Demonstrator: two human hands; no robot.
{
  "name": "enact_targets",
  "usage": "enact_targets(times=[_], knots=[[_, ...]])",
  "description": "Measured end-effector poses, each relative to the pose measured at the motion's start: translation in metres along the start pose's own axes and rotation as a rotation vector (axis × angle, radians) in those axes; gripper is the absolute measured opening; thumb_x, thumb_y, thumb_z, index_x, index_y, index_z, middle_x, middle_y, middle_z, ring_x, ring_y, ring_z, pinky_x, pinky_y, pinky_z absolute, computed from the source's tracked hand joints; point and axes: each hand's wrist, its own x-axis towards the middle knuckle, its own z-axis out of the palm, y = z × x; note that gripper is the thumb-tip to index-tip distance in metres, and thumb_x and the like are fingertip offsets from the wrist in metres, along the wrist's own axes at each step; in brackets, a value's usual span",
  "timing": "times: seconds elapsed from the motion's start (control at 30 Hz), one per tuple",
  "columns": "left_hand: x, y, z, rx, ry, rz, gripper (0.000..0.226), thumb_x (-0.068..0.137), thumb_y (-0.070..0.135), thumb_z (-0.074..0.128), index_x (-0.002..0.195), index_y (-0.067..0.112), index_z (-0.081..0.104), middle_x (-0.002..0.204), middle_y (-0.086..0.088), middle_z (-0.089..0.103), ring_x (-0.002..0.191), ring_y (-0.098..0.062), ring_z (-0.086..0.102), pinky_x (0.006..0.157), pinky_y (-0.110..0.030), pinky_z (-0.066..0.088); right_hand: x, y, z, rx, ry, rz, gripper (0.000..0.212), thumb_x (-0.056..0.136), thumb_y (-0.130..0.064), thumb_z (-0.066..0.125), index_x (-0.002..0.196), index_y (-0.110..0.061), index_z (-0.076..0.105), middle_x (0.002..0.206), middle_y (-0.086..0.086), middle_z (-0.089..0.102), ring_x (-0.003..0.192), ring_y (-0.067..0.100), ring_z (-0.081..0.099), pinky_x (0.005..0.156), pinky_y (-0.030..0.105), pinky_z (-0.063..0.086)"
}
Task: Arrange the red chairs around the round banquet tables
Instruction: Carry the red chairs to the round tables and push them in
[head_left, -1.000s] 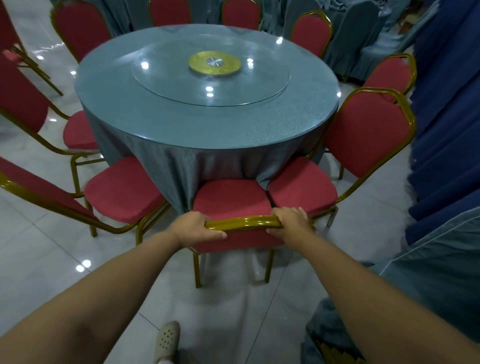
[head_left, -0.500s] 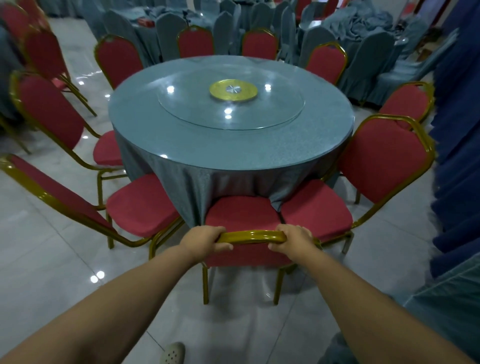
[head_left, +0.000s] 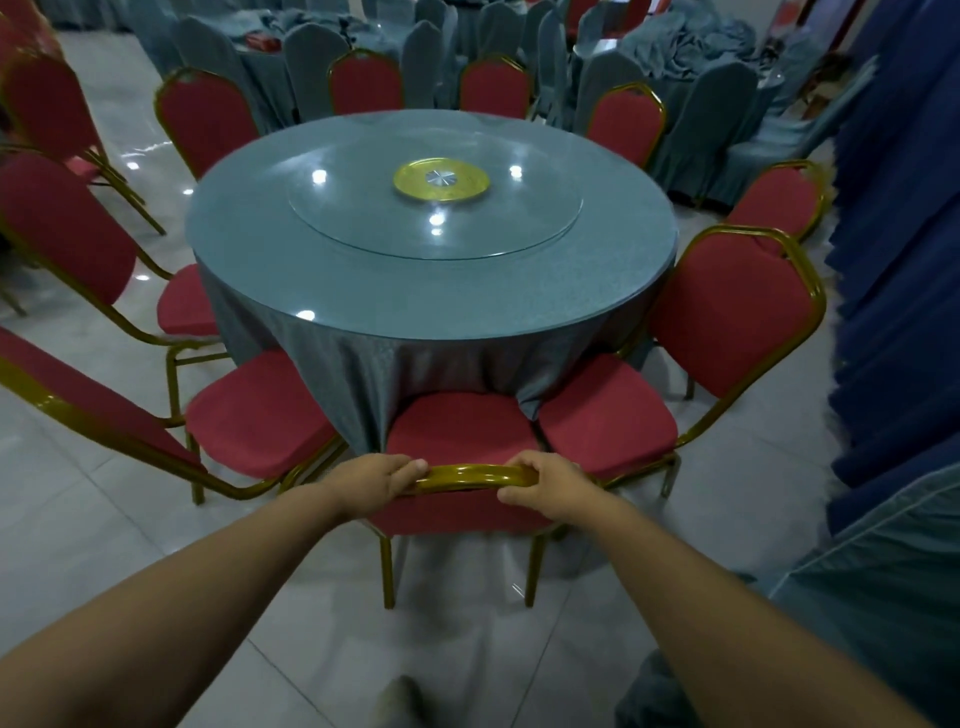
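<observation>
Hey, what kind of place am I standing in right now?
Most likely a banquet hall being set up: a round table with a glass turntable, red gold-framed banquet chairs around it, and more tables ringed by cloth-covered chairs behind.

Pale, glossy floor tiles (head_left: 67, 519) mirror small spots of ceiling light across a dim banquet hall. Toward the back, rows of chairs in grey-blue covers (head_left: 311, 57) crowd around further tables, and one table carries a heap of loose grey-blue cloth (head_left: 685, 41). Dark blue drapes (head_left: 904, 260) hang in folds along the right side, with a lighter blue-grey cloth (head_left: 883, 582) in the near right corner.
</observation>
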Motion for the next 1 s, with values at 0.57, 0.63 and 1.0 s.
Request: enact_targets(times=[0.57,0.63,1.0], knots=[[0.183,0.109,-0.041,0.013,-0.135,0.312,0.034,0.098,0.039,0.044,0.119,0.02,0.062,0.121,0.0,0.064,0.111,-0.017,0.058,0.095,-0.028,0.044,0.07,0.064,-0.146,0.06,0.16,0.187,0.008,0.085,-0.027,0.07,0.09,-0.022,0.067,0.082,-0.006,0.064,0.081,0.011,0.061,0.074,0.027,0.053],[0.201,0.121,-0.044,0.042,-0.144,0.339,0.033,0.098,0.037,0.045,0.122,0.02,0.061,0.124,0.0,0.062,0.112,-0.016,0.057,0.093,-0.025,0.043,0.079,0.075,-0.164,0.048,0.187,0.209,0.006,0.083,-0.028,0.07,0.084,-0.029,0.064,0.082,-0.008,0.064,0.083,0.01,0.061,0.08,0.029,0.054],[0.298,0.168,-0.028,-0.02,-0.11,0.236,0.031,0.096,0.032,0.05,0.122,0.021,0.061,0.124,0.002,0.063,0.115,-0.016,0.056,0.095,-0.027,0.043,0.178,0.16,-0.239,-0.026,0.066,0.179,0.007,0.09,-0.019,0.062,0.093,-0.022,0.067,0.084,-0.009,0.061,0.085,0.009,0.057,0.072,0.018,0.044]])
